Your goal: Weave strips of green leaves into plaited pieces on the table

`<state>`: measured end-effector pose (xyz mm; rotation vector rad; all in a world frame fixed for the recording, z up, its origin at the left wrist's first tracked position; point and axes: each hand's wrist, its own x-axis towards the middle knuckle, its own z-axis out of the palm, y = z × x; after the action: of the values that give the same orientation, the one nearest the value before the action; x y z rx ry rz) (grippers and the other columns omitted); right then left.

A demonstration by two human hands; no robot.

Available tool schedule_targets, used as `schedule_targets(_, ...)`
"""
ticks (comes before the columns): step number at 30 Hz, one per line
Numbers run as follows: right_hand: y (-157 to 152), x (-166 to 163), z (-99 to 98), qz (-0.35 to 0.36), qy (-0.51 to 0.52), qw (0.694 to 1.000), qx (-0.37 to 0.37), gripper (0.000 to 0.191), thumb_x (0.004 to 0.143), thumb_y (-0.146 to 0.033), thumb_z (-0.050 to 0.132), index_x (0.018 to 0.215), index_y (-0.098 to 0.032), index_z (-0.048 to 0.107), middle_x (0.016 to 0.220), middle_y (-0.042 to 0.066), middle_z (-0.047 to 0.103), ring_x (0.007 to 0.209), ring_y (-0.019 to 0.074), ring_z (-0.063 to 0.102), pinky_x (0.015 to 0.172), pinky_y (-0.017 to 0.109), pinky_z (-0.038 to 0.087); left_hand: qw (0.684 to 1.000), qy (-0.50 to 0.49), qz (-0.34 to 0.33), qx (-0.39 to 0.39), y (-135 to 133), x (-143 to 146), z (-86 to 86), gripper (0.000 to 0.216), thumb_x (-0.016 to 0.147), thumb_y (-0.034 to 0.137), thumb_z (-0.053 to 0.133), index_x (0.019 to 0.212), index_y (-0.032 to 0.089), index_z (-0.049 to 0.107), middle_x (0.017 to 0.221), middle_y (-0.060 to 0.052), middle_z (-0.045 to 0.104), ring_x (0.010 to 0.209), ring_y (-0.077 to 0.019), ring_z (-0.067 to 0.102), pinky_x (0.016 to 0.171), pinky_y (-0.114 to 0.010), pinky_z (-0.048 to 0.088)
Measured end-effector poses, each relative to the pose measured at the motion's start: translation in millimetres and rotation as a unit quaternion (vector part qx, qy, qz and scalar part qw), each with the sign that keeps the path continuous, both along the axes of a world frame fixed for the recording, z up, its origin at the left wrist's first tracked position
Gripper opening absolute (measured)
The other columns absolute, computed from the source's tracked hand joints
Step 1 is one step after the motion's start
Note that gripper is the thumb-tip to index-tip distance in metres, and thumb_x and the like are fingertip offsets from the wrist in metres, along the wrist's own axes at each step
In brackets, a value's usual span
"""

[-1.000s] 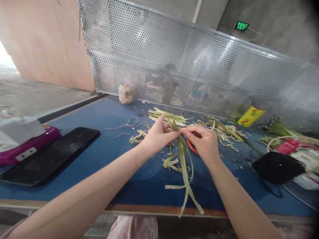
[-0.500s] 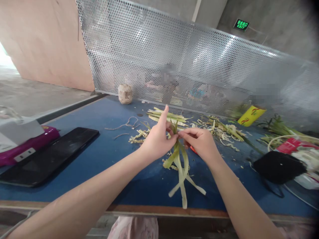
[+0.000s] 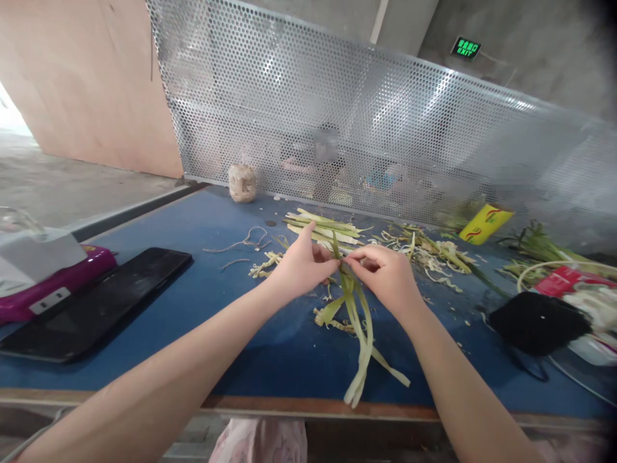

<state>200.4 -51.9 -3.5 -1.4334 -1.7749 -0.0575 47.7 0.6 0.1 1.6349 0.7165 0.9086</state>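
Between my two hands is a bundle of green and pale leaf strips [image 3: 354, 312], its long ends hanging down toward the table's front edge. My left hand [image 3: 306, 260] pinches the bundle near its top with thumb and fingers. From the other side my right hand [image 3: 383, 273] pinches the same spot, its fingertips almost touching the left thumb. A short green tip stands up above the pinch. Just behind the bundle, on the table, lie curled, braided-looking strips [image 3: 337, 321]. The exact crossing of the strips is hidden by my fingers.
Flat strips [image 3: 332, 225] and shredded scraps [image 3: 429, 247] lie farther back on the blue table [image 3: 193, 308]. At left are a black phone [image 3: 106, 299] and a purple power strip [image 3: 96, 260]; string [image 3: 241, 241], a twine roll [image 3: 242, 183] and a black pouch [image 3: 540, 323] also lie around. A perforated metal screen [image 3: 299, 96] closes the back.
The hanging strip ends have swung to the right and drawn closer together. My left thumb has come down from its raised position, and both hands still pinch the bundle.
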Motion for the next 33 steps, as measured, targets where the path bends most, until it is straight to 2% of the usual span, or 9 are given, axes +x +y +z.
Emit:
schedule_targets(4,-1.8,1.3,2.3,0.011,-0.077,0.997,0.013,0.014,0.078,-0.025,0.051,0.074,-0.021,0.064,0.071,0.003,0.063,0.056,0.0130,0.054,0.053,0.025,0.041,0.999,-0.010,0.006,-0.036,1.2,0.2,1.7,0.087,0.066,0.012,0.060,0.136,0.010,0.009,0.059,0.004,0.057,0.045,-0.0105,0.055,0.050,-0.024,0.045)
schedule_targets(10,-3.4,4.7,2.6,0.030,-0.128,0.991,0.004,0.017,0.080,-0.022,0.047,0.080,-0.021,0.064,0.083,0.004,0.065,0.062,0.0136,0.056,0.059,0.026,0.042,0.999,-0.009,0.003,-0.033,2.5,-0.4,-0.3,0.086,0.067,0.012,0.060,0.135,0.012,0.008,0.061,0.005,0.057,0.046,-0.0104,0.056,0.052,-0.024,0.047)
schedule_targets(16,-4.7,0.6,3.2,-0.012,-0.107,0.994,0.006,0.010,0.073,-0.018,0.052,0.073,-0.021,0.062,0.072,0.001,0.062,0.049,0.0098,0.048,0.051,0.023,0.038,0.999,-0.036,-0.001,0.009,0.4,0.2,-0.3,0.077,0.067,0.010,0.060,0.133,0.015,0.021,0.064,0.003,0.058,0.051,-0.0095,0.056,0.054,-0.023,0.047)
schedule_targets(18,-4.9,-0.1,3.7,-0.031,-0.083,0.996,0.022,0.008,0.071,-0.019,0.054,0.069,-0.021,0.061,0.067,0.000,0.060,0.048,0.0099,0.047,0.049,0.023,0.037,0.998,-0.064,-0.006,-0.026,-0.9,2.0,3.1,0.070,0.071,0.010,0.056,0.132,0.014,0.021,0.064,0.002,0.059,0.053,-0.0104,0.057,0.055,-0.025,0.049)
schedule_targets(21,-5.0,0.0,4.1,-0.045,-0.066,0.995,0.065,0.010,0.073,-0.023,0.053,0.067,-0.021,0.060,0.067,0.001,0.060,0.048,0.0097,0.047,0.048,0.023,0.037,0.983,-0.122,-0.010,-0.133,-2.2,4.9,8.7,0.060,0.079,0.008,0.047,0.132,0.008,0.018,0.061,-0.001,0.061,0.055,-0.0116,0.059,0.057,-0.028,0.052)
schedule_targets(24,-5.2,0.1,3.8,-0.030,-0.090,0.991,0.092,0.012,0.076,-0.023,0.051,0.070,-0.021,0.061,0.071,0.001,0.063,0.050,0.0097,0.049,0.049,0.023,0.039,0.973,-0.148,-0.018,-0.174,-2.4,6.1,10.1,0.069,0.076,0.004,0.051,0.133,0.007,0.012,0.056,0.002,0.059,0.055,-0.0118,0.059,0.058,-0.030,0.053)
schedule_targets(29,-6.1,2.0,2.1,-0.021,-0.144,0.978,0.148,0.015,0.079,-0.020,0.050,0.078,-0.022,0.064,0.081,0.002,0.068,0.073,0.0140,0.061,0.060,0.023,0.045,0.968,-0.181,-0.031,-0.174,-1.3,4.7,6.1,0.087,0.068,-0.004,0.058,0.135,0.013,0.006,0.062,0.002,0.061,0.058,-0.0124,0.060,0.059,-0.031,0.055)
schedule_targets(33,-6.1,3.5,1.4,-0.028,-0.182,0.964,0.190,0.013,0.079,-0.019,0.053,0.077,-0.021,0.066,0.080,0.001,0.070,0.072,0.0141,0.064,0.061,0.023,0.047,0.968,-0.184,-0.038,-0.165,0.0,3.7,5.1,0.092,0.067,-0.005,0.058,0.137,0.016,0.001,0.063,0.001,0.062,0.059,-0.0134,0.061,0.058,-0.031,0.055)
